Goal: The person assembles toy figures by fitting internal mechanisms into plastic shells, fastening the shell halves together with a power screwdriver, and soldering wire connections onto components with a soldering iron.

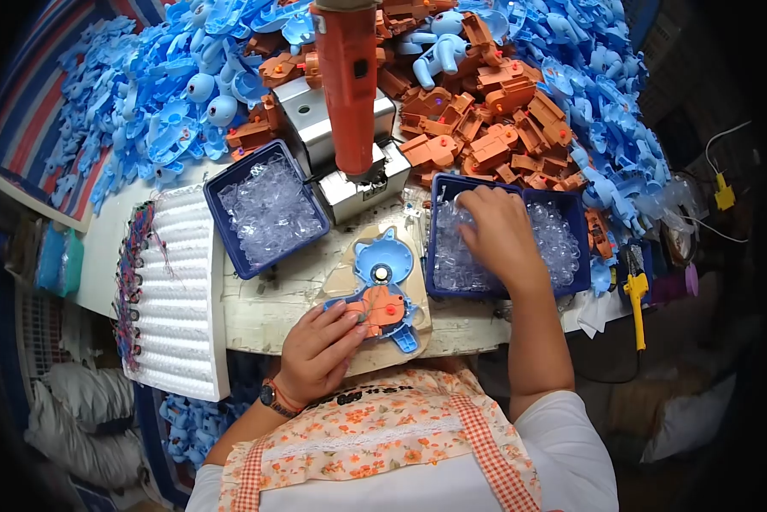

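Note:
My left hand [319, 348] lies with fingers stretched out over the lower left of a blue plastic toy shell [383, 256]. Its fingertips touch an orange plastic housing [382, 305] set in the shell's body. A round white-and-black part [381, 274] sits between the shell's head and body. The shell rests in a beige fixture [413, 341]. My right hand [496, 229] reaches into the left compartment of a dark blue divided bin [509, 183] among clear plastic pieces [456, 256]. Its fingers are bent together; what they hold, if anything, is hidden.
A red-orange vertical tool [347, 94] hangs over a metal block [358, 189] behind the fixture. Another blue bin [255, 160] holds clear pieces. White ribbed foam [177, 299] carries wired parts at left. Orange housings [494, 141] and blue shells [157, 94] pile up behind. A yellow-handled tool [636, 299] hangs right.

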Demonstrator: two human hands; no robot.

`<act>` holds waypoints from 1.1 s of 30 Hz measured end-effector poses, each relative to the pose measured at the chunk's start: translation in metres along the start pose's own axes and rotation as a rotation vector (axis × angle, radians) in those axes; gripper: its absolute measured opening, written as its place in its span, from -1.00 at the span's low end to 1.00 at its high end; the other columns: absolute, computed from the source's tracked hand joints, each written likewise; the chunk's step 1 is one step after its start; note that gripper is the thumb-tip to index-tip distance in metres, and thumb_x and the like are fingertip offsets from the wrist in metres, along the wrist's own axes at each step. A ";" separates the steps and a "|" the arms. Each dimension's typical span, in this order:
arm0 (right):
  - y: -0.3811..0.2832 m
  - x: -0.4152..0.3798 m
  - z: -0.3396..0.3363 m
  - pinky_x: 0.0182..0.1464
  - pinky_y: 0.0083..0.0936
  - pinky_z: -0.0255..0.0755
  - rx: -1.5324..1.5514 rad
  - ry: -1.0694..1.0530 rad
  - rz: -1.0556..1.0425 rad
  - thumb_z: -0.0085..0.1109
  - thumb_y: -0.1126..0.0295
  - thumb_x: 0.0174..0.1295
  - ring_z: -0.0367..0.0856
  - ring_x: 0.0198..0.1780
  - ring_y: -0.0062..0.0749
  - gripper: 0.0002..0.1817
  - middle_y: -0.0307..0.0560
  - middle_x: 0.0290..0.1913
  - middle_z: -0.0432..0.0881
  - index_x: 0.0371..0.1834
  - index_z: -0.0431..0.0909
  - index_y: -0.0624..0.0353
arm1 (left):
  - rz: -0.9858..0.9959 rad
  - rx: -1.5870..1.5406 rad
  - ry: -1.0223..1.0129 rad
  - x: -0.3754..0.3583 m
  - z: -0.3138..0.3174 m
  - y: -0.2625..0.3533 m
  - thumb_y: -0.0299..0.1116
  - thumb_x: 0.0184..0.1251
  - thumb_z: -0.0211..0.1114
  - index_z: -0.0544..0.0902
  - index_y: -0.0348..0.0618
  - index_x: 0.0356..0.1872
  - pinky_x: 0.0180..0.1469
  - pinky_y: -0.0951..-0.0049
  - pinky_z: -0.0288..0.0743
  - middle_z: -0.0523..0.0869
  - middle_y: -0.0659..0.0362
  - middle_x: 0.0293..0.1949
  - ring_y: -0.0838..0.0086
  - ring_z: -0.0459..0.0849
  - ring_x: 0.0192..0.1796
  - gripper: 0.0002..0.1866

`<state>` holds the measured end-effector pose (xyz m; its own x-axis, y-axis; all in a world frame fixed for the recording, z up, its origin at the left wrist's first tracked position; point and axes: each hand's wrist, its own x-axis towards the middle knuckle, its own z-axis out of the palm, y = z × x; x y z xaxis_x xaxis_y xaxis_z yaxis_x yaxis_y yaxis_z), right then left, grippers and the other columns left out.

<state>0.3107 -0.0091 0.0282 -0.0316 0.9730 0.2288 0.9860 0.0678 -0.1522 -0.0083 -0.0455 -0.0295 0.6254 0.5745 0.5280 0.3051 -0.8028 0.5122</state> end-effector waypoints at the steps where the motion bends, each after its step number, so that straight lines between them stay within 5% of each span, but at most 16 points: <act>1: 0.001 -0.005 -0.004 -0.01 -0.19 0.39 -0.008 0.000 0.008 0.44 0.44 0.00 0.56 -0.03 -0.11 -0.67 -0.10 -0.15 0.61 -0.11 0.66 0.09 | 0.003 0.010 -0.001 0.000 0.000 0.000 -0.52 0.24 0.29 0.77 -0.13 0.01 0.37 0.07 0.37 0.73 0.04 0.10 0.09 0.62 0.29 -0.69; 4: 0.006 -0.022 -0.021 0.00 -0.19 0.41 0.010 -0.140 -0.055 0.43 0.44 0.00 0.58 -0.02 -0.09 -0.71 -0.08 -0.14 0.63 -0.16 0.66 0.10 | 0.011 0.000 0.003 0.001 0.001 -0.001 -0.51 0.25 0.28 0.77 -0.14 0.00 0.35 0.06 0.38 0.73 0.04 0.09 0.09 0.63 0.28 -0.70; 6: 0.015 -0.032 -0.034 0.00 -0.22 0.46 0.225 0.004 -0.090 0.41 0.47 0.01 0.61 -0.04 -0.06 -0.77 -0.05 -0.15 0.66 -0.23 0.66 0.15 | 0.008 -0.014 0.009 0.000 0.001 -0.003 -0.51 0.25 0.27 0.77 -0.14 -0.01 0.35 0.06 0.38 0.74 0.04 0.08 0.09 0.63 0.27 -0.70; 10: 0.068 -0.041 -0.039 -0.01 -0.28 0.52 0.027 0.256 0.243 0.41 0.49 0.01 0.68 -0.10 -0.04 -0.75 0.00 -0.18 0.70 -0.21 0.66 0.24 | 0.007 -0.001 0.015 -0.001 0.002 -0.003 -0.47 0.26 0.32 0.76 -0.07 0.04 0.36 0.13 0.37 0.72 0.07 0.12 0.14 0.64 0.27 -0.68; 13: 0.089 -0.037 -0.036 -0.02 -0.30 0.54 -0.044 0.157 0.466 0.43 0.47 0.03 0.69 -0.10 -0.08 -0.75 -0.01 -0.16 0.71 -0.21 0.66 0.24 | 0.010 0.003 0.018 0.000 0.002 -0.004 -0.47 0.26 0.32 0.76 -0.08 0.04 0.35 0.12 0.38 0.72 0.07 0.12 0.15 0.64 0.27 -0.68; 26: 0.087 -0.040 -0.020 -0.03 -0.27 0.53 -0.011 0.229 0.333 0.35 0.50 0.04 0.69 -0.09 -0.06 -0.69 0.02 -0.16 0.70 -0.12 0.57 0.21 | -0.014 0.005 0.011 -0.002 0.002 -0.002 -0.52 0.22 0.32 0.73 -0.08 0.10 0.37 0.12 0.35 0.70 0.07 0.17 0.15 0.60 0.31 -0.61; 30: 0.078 -0.043 -0.020 -0.17 -0.55 0.52 0.309 0.361 0.383 0.24 0.66 0.16 0.65 -0.24 -0.50 -0.70 -0.15 -0.26 0.67 -0.02 0.59 0.28 | -0.007 -0.009 0.022 0.000 0.001 0.000 -0.52 0.22 0.31 0.72 -0.09 0.12 0.36 0.12 0.35 0.69 0.07 0.18 0.15 0.60 0.31 -0.60; 33: 0.056 -0.043 -0.016 -0.18 -0.59 0.51 0.561 0.373 0.343 0.24 0.67 0.17 0.63 -0.24 -0.56 -0.74 -0.22 -0.20 0.63 -0.05 0.60 0.35 | 0.002 -0.011 0.035 -0.002 0.003 -0.003 -0.50 0.23 0.31 0.71 -0.09 0.12 0.35 0.12 0.36 0.69 0.09 0.19 0.16 0.61 0.30 -0.60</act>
<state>0.3699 -0.0507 0.0255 0.4178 0.8271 0.3759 0.6960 -0.0255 -0.7176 -0.0082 -0.0445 -0.0347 0.6005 0.5786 0.5519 0.2960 -0.8020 0.5188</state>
